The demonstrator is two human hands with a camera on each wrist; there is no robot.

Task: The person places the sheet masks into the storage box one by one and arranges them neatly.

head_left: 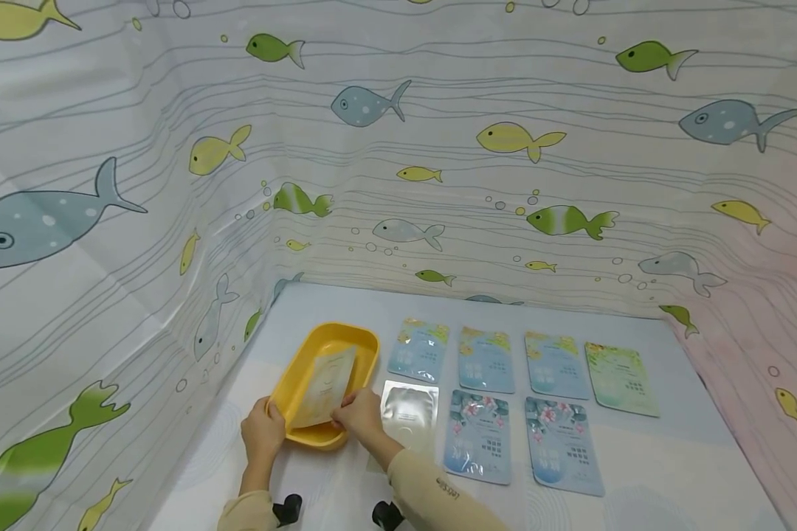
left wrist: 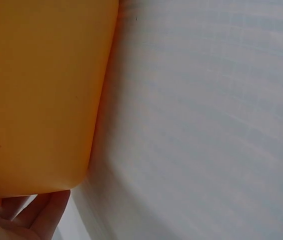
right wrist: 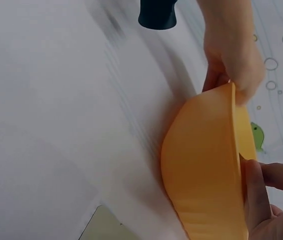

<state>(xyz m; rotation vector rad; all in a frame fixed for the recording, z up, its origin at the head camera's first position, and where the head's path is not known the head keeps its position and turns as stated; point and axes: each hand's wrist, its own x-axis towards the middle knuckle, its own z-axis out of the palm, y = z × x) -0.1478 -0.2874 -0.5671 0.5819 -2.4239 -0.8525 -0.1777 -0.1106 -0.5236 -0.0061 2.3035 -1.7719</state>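
A yellow tray [head_left: 289,383] stands at the left of the table, and a pale packet [head_left: 325,387] lies inside it. The left hand [head_left: 263,428] grips the tray's near left edge; in the left wrist view the fingers [left wrist: 51,212] curl under its end. At the tray's near right side, the right hand [head_left: 360,417] pinches the near corner of the packet. The right wrist view shows the right hand's thumb and fingers [right wrist: 257,195] at the tray's rim, and the left hand [right wrist: 236,62] at the tray's other end.
Right of the tray lies a silver packet [head_left: 409,413]. Three blue-and-yellow packets [head_left: 486,360] and a green one [head_left: 622,377] form the back row; two flowered blue packets [head_left: 478,436] lie nearer. Fish-patterned sheeting [head_left: 398,199] surrounds the table.
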